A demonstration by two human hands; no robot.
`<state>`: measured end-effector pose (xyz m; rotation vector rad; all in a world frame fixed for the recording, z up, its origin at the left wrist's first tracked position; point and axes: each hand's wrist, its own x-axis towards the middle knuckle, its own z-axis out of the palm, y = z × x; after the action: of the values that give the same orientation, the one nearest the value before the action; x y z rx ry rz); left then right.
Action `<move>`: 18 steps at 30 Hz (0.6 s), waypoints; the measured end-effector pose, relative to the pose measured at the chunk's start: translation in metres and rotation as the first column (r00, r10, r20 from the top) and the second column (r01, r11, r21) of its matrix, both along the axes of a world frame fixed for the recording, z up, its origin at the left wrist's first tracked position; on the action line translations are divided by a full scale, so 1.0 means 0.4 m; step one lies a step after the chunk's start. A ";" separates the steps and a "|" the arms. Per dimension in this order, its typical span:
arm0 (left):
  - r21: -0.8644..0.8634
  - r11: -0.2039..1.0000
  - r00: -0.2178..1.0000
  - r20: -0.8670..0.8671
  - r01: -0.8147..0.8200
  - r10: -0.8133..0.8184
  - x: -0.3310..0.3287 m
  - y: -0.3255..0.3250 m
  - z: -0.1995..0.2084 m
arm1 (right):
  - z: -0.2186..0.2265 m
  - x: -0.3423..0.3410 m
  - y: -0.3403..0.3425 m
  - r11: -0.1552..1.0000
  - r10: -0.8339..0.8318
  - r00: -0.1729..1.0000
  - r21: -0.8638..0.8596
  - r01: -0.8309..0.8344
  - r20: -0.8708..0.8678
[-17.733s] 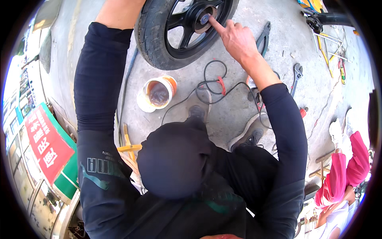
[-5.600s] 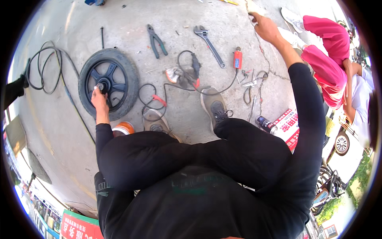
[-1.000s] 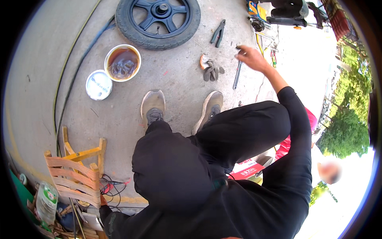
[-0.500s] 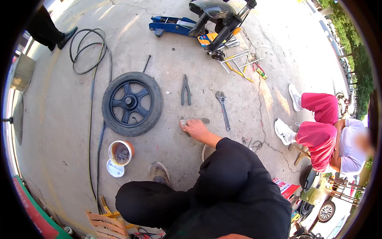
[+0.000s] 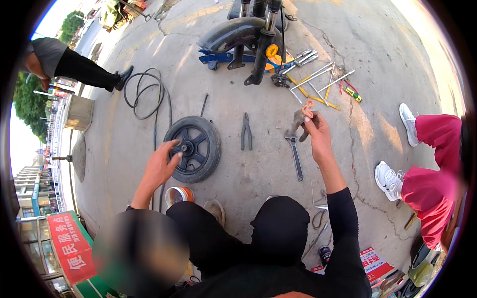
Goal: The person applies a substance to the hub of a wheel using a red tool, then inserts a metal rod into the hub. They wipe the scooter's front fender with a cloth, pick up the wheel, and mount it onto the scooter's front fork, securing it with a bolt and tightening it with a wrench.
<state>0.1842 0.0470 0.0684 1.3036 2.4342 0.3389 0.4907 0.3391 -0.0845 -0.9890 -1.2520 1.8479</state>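
Observation:
My left hand [image 5: 160,163] is open, fingers spread, in front of a black spoked wheel with its tyre [image 5: 212,154] lying flat on the ground. It overlaps the wheel's near left side in view; I cannot tell whether it touches. Raised at the right, my right hand [image 5: 319,133] pinches a limp grey and orange work glove [image 5: 300,118] between thumb and fingers. Just below the glove lies an adjustable wrench [image 5: 295,158]. Pliers [image 5: 246,133] rest between the wheel and the wrench. Near my left knee stands an orange and white tub [image 5: 181,194], partly hidden.
Ahead, a black front fork with fender [image 5: 233,37] stands by a blue jack [image 5: 211,58]. Socket wrenches [image 5: 318,79] and a screwdriver [image 5: 354,94] lie right of it. A hose [image 5: 158,94] coils at left. One person stands at far left; another's red trousers [image 5: 432,174] show at right.
My right hand has lifted the glove off the ground and carried it up to the right. My left hand has come into view over the wheel. The whole view has shifted.

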 end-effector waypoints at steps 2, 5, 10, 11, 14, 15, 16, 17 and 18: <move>0.003 0.992 0.991 0.022 0.130 -0.130 0.052 0.181 0.039 | -0.019 -0.014 0.115 0.996 -0.042 0.998 -0.070 0.045 0.047; 0.019 0.942 0.941 0.053 0.334 -0.335 0.082 0.313 0.042 | -0.005 -0.014 0.224 0.999 -0.047 0.987 0.002 0.047 0.154; -0.079 0.768 0.772 0.066 0.636 -0.632 0.153 0.438 0.066 | 0.117 0.011 0.262 0.972 -0.070 0.997 -0.220 0.078 0.045; -0.120 0.720 0.729 0.060 0.684 -0.682 0.165 0.459 0.081 | 0.134 0.005 0.272 0.943 -0.041 0.999 -0.330 0.034 -0.015; -0.183 0.620 0.624 -0.042 0.763 -0.780 0.198 0.510 0.084 | 0.167 -0.021 0.257 0.914 -0.027 1.000 -0.404 0.024 -0.003; -0.184 0.588 0.589 -0.056 0.787 -0.806 0.207 0.538 0.072 | 0.163 -0.022 0.263 0.923 -0.050 0.996 -0.385 0.020 -0.069; -0.194 0.551 0.551 -0.062 0.811 -0.832 0.222 0.553 0.059 | 0.159 -0.024 0.257 0.925 -0.049 0.992 -0.379 0.002 -0.115; -0.167 0.494 0.491 -0.061 0.853 -0.869 0.236 0.569 0.033 | 0.157 -0.030 0.265 0.933 -0.055 0.985 -0.359 -0.007 -0.163; -0.141 0.429 0.425 -0.063 0.892 -0.903 0.251 0.578 0.000 | 0.155 -0.040 0.275 0.942 -0.063 0.976 -0.337 -0.011 -0.210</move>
<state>0.2845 0.2784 0.0683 2.3945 1.4047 -0.1721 0.4748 0.4490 -0.0226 -0.9385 -0.8036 2.1295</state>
